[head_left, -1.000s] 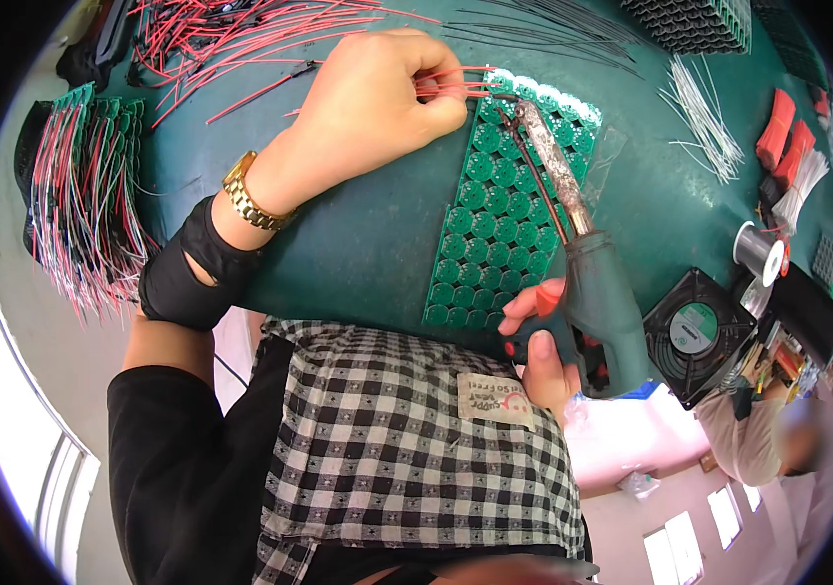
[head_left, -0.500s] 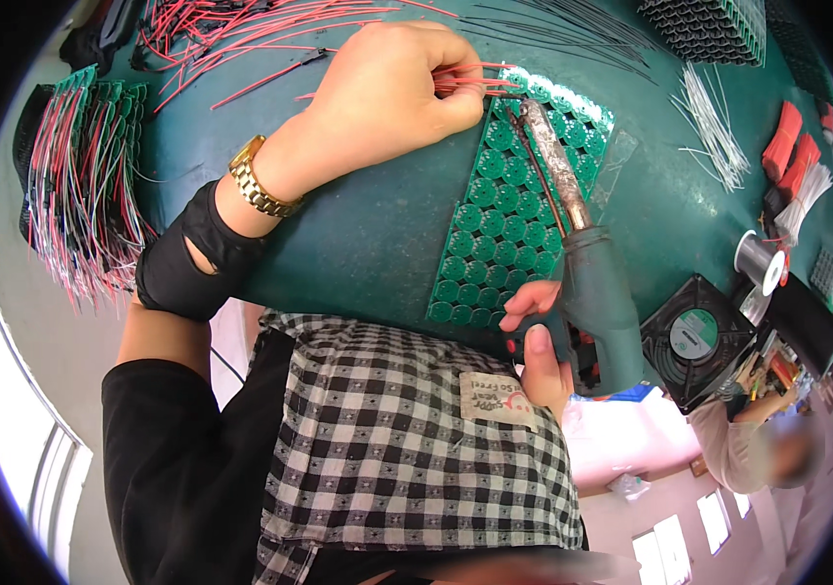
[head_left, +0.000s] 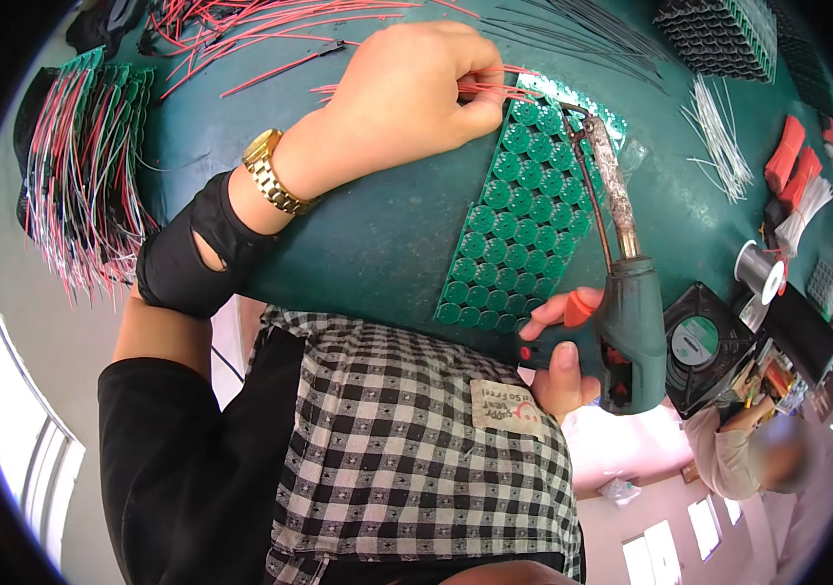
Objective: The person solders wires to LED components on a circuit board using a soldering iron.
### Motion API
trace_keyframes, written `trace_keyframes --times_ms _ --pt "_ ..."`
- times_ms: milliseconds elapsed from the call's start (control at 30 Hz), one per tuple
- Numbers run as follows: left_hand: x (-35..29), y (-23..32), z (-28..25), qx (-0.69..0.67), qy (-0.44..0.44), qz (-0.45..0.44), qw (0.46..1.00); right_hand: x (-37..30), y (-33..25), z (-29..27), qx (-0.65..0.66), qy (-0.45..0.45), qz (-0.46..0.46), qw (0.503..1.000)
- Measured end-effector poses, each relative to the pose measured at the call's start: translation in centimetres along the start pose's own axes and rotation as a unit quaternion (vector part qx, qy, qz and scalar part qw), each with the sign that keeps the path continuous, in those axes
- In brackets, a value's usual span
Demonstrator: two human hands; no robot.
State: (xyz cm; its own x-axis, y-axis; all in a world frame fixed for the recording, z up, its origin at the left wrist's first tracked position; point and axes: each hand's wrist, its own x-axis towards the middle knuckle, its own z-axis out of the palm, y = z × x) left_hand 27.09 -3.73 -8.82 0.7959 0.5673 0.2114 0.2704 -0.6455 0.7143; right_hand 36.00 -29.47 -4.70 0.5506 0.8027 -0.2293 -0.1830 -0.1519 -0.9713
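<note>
My left hand (head_left: 421, 88) is closed around several thin red wires (head_left: 524, 91), whose ends reach over the upper left corner of a green panel of round circuit boards (head_left: 509, 219). My right hand (head_left: 561, 375) grips a dark green soldering gun (head_left: 634, 327) with a red trigger and a long, stained metal barrel. Its dark bent tip hangs over the top of the panel, just right of the wire ends. Whether the tip touches the panel is hard to tell. Part of my right hand is hidden behind the gun's body.
Finished-looking boards with red and white wires (head_left: 85, 185) are stacked at left. Loose red wires (head_left: 270, 44) and black wires (head_left: 582, 29) lie at the back. Right are white wires (head_left: 719, 136), a solder spool (head_left: 758, 271) and a black fan (head_left: 697, 336). Another person (head_left: 729, 453) sits beyond.
The soldering gun has moved right, taking its tip away from the wire ends, and its red trigger now shows. My left hand still holds the red wires near the panel's corner.
</note>
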Motion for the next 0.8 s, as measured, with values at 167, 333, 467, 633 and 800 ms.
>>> trace_keyframes --times_ms 167,333,467,633,800 --pt "0.1 0.2 0.2 0.003 0.001 0.006 1.000 -0.1 0.0 -0.4 -0.008 0.000 -0.006 1.000" --pt "0.1 0.0 0.1 -0.033 -0.014 -0.009 0.999 -0.2 0.9 -0.5 0.007 0.006 -0.038 0.999" --pt "0.1 -0.4 -0.6 -0.100 -0.052 -0.046 0.993 -0.6 0.1 -0.4 -0.011 -0.015 0.015 1.000" --pt "0.5 0.5 -1.0 -0.137 -0.104 -0.018 0.985 -0.8 -1.0 -0.8 -0.030 -0.047 0.100 0.993" --pt "0.6 0.3 -1.0 -0.117 -0.122 0.002 0.986 -0.7 -1.0 -1.2 -0.071 -0.079 0.078 0.991"
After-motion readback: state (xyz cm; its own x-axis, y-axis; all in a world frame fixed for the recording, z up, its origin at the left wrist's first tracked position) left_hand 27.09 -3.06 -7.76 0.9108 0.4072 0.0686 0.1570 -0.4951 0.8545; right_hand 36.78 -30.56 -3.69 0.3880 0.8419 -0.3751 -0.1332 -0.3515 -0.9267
